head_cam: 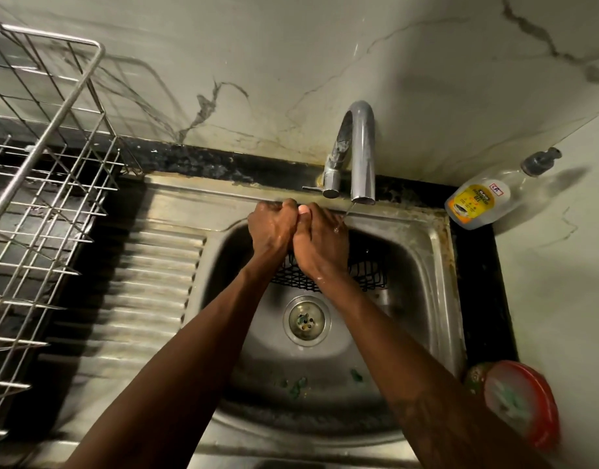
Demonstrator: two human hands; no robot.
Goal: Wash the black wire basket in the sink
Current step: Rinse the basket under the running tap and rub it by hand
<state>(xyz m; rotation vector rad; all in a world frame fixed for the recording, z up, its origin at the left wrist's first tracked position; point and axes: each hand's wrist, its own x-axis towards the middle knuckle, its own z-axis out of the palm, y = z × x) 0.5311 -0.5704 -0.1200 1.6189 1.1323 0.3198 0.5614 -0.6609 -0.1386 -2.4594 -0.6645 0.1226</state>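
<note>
The black wire basket [370, 274] lies in the steel sink [436, 265] by its far wall, partly hidden under my hands. Both hands meet above it, just below the tap spout [362, 157]. My left hand [272, 228] is curled into a fist and presses against my right hand; nothing shows inside the fist. My right hand [325, 242] lies with fingers fairly straight and pointing away, wet, under a thin trickle of water from the spout. I cannot see either hand holding the basket.
A steel dish rack [44, 184] stands on the left beside the ribbed drainboard [156, 282]. A dish-soap bottle [480, 201] lies at the sink's far right corner. A red lidded tub [521, 401] sits at the near right. Green scraps lie near the drain [306, 321].
</note>
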